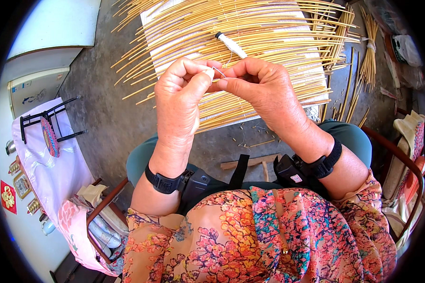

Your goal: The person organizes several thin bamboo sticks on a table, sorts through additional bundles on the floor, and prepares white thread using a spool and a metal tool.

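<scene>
No words or numbers can be read. A tiny white label [296,178] with reddish print sits on the right black box [284,167], too small to make out, and dark, script-like marks [34,97] on the pale cabinet [45,85] at the left are likewise illegible. On the wall [0,158] is a red card [8,195] with a gold motif, whether character or pattern I cannot tell.

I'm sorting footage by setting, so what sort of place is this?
Probably a room in a home, used for handwork: a small framed picture and a pale cloth draped at the left look homely, while thin sticks laid out in rows suggest handwork.
</scene>
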Demonstrator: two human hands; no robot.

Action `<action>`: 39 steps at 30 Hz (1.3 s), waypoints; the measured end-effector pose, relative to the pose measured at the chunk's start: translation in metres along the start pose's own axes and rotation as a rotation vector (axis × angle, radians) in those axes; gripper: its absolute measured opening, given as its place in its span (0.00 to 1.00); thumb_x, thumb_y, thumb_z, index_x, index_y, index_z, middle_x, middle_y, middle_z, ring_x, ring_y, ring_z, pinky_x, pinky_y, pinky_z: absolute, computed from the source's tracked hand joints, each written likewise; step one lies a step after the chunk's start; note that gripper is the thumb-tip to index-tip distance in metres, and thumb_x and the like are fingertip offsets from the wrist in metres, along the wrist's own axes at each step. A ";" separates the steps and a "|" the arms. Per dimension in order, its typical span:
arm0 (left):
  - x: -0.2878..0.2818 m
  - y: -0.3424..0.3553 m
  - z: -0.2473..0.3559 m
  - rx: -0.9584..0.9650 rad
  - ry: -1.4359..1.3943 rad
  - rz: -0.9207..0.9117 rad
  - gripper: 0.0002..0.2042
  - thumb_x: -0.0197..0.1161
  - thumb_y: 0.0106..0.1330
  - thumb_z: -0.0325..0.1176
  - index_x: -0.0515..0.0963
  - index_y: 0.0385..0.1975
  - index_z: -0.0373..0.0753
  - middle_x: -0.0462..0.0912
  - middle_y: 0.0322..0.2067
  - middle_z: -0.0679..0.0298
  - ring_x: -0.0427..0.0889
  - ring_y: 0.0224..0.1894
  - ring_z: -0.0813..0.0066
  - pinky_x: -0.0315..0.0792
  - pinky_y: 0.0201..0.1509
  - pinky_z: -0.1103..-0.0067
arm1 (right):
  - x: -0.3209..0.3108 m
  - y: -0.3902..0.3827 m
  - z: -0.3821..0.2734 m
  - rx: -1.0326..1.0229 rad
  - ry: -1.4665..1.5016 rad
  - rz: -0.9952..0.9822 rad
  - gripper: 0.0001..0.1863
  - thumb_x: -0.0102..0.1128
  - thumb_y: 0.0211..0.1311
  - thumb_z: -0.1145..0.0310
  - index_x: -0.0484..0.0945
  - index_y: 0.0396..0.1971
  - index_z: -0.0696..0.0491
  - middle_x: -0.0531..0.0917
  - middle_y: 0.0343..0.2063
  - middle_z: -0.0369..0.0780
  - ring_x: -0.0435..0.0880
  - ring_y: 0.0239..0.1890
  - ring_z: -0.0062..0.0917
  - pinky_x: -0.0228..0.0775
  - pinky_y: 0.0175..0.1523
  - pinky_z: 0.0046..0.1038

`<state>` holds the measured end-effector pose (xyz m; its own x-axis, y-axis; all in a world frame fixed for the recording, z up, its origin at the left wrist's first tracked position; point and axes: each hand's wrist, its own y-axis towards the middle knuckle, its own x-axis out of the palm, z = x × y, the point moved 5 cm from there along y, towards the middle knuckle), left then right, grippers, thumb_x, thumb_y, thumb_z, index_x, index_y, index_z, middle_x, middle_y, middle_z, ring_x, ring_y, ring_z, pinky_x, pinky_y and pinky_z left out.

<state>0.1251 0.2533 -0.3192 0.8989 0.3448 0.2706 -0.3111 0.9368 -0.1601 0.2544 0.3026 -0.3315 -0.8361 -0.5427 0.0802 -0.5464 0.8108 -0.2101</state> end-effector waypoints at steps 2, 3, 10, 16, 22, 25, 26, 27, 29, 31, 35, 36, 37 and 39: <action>0.000 0.000 0.000 -0.002 0.004 0.003 0.02 0.53 0.58 0.21 0.72 0.25 0.32 0.78 0.34 0.53 0.80 0.30 0.75 0.78 0.38 0.80 | 0.000 0.000 0.000 -0.001 -0.004 -0.001 0.05 0.63 0.52 0.73 0.78 0.27 0.58 0.78 0.22 0.31 0.72 0.25 0.09 0.62 0.29 0.13; 0.000 0.000 0.000 -0.002 0.001 0.003 0.02 0.53 0.58 0.21 0.72 0.25 0.32 0.78 0.34 0.53 0.80 0.30 0.75 0.78 0.38 0.80 | 0.000 0.000 0.000 0.000 -0.003 0.000 0.05 0.63 0.52 0.73 0.78 0.27 0.58 0.78 0.22 0.31 0.71 0.25 0.09 0.61 0.29 0.13; 0.001 -0.001 0.000 -0.011 -0.005 0.001 0.02 0.52 0.58 0.21 0.72 0.25 0.32 0.78 0.33 0.54 0.80 0.30 0.75 0.78 0.37 0.80 | 0.000 -0.002 0.000 0.003 -0.017 0.008 0.05 0.64 0.51 0.73 0.79 0.26 0.58 0.77 0.21 0.30 0.70 0.25 0.09 0.61 0.29 0.13; 0.004 -0.003 0.001 0.000 -0.029 0.000 0.03 0.52 0.58 0.20 0.72 0.25 0.32 0.78 0.33 0.54 0.80 0.31 0.74 0.78 0.38 0.80 | -0.002 -0.002 -0.001 -0.063 -0.020 0.037 0.07 0.64 0.50 0.71 0.79 0.25 0.60 0.79 0.18 0.34 0.71 0.23 0.11 0.65 0.26 0.16; 0.001 -0.002 0.007 0.040 -0.005 0.014 0.02 0.53 0.58 0.20 0.73 0.27 0.32 0.78 0.33 0.56 0.79 0.31 0.76 0.76 0.35 0.82 | -0.001 0.001 -0.003 0.001 0.124 0.059 0.04 0.62 0.53 0.73 0.79 0.29 0.57 0.78 0.22 0.30 0.70 0.24 0.09 0.60 0.29 0.13; 0.006 -0.017 0.033 0.130 -0.006 -0.193 0.02 0.55 0.57 0.21 0.75 0.27 0.32 0.78 0.31 0.58 0.78 0.30 0.78 0.72 0.31 0.83 | -0.018 0.005 -0.028 -0.078 0.246 0.207 0.05 0.63 0.53 0.70 0.80 0.27 0.56 0.75 0.19 0.29 0.68 0.22 0.09 0.59 0.27 0.13; 0.008 -0.024 0.045 0.162 -0.020 -0.299 0.02 0.56 0.57 0.21 0.75 0.27 0.32 0.79 0.30 0.59 0.77 0.29 0.78 0.70 0.29 0.84 | -0.027 0.005 -0.035 -0.111 0.239 0.245 0.05 0.62 0.54 0.70 0.79 0.27 0.56 0.75 0.19 0.29 0.67 0.22 0.09 0.58 0.27 0.12; 0.013 -0.035 0.059 0.331 0.013 -0.377 0.02 0.59 0.54 0.22 0.78 0.26 0.33 0.79 0.27 0.60 0.76 0.26 0.76 0.67 0.27 0.83 | -0.032 0.004 -0.043 -0.146 0.233 0.275 0.05 0.62 0.54 0.70 0.79 0.28 0.55 0.74 0.19 0.29 0.67 0.22 0.10 0.57 0.28 0.12; 0.014 -0.047 0.073 0.365 -0.065 -0.568 0.03 0.61 0.54 0.25 0.79 0.27 0.33 0.78 0.23 0.58 0.76 0.23 0.70 0.67 0.24 0.80 | -0.039 0.003 -0.048 -0.147 0.257 0.337 0.05 0.60 0.56 0.70 0.79 0.29 0.56 0.73 0.18 0.30 0.65 0.21 0.11 0.55 0.28 0.12; 0.013 -0.055 0.084 0.438 -0.187 -0.683 0.05 0.57 0.57 0.27 0.77 0.29 0.32 0.76 0.22 0.55 0.72 0.18 0.68 0.63 0.19 0.78 | -0.039 0.002 -0.050 -0.130 0.251 0.294 0.10 0.52 0.61 0.73 0.74 0.38 0.64 0.66 0.19 0.31 0.60 0.22 0.14 0.52 0.29 0.16; 0.017 -0.062 0.071 0.656 -0.493 -0.679 0.07 0.57 0.60 0.27 0.77 0.29 0.28 0.73 0.22 0.55 0.71 0.16 0.72 0.62 0.16 0.81 | -0.035 0.008 -0.036 -0.104 0.252 0.169 0.11 0.51 0.63 0.71 0.72 0.41 0.63 0.67 0.25 0.33 0.62 0.26 0.14 0.55 0.30 0.16; 0.014 -0.060 0.069 0.643 -0.521 -0.699 0.07 0.57 0.60 0.27 0.78 0.27 0.29 0.73 0.22 0.56 0.72 0.17 0.72 0.63 0.17 0.81 | -0.032 0.010 -0.033 -0.092 0.244 0.172 0.11 0.51 0.63 0.71 0.73 0.41 0.62 0.67 0.25 0.33 0.62 0.26 0.14 0.55 0.31 0.16; 0.012 -0.058 0.067 0.629 -0.549 -0.720 0.07 0.58 0.60 0.28 0.78 0.26 0.29 0.73 0.22 0.57 0.72 0.18 0.71 0.65 0.18 0.81 | -0.030 0.011 -0.029 -0.081 0.236 0.175 0.11 0.51 0.63 0.71 0.73 0.41 0.62 0.68 0.25 0.33 0.63 0.26 0.14 0.55 0.31 0.16; 0.001 -0.050 0.067 0.474 -0.522 -0.860 0.08 0.55 0.60 0.30 0.77 0.24 0.33 0.73 0.22 0.57 0.73 0.18 0.67 0.66 0.19 0.77 | -0.027 0.014 -0.024 -0.064 0.234 0.167 0.11 0.51 0.63 0.71 0.73 0.41 0.62 0.68 0.25 0.33 0.63 0.26 0.14 0.55 0.31 0.16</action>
<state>0.1207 0.2103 -0.2471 0.6659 -0.5525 0.5013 0.1670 0.7653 0.6216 0.2679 0.3336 -0.3127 -0.8994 -0.3409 0.2735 -0.3957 0.9009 -0.1783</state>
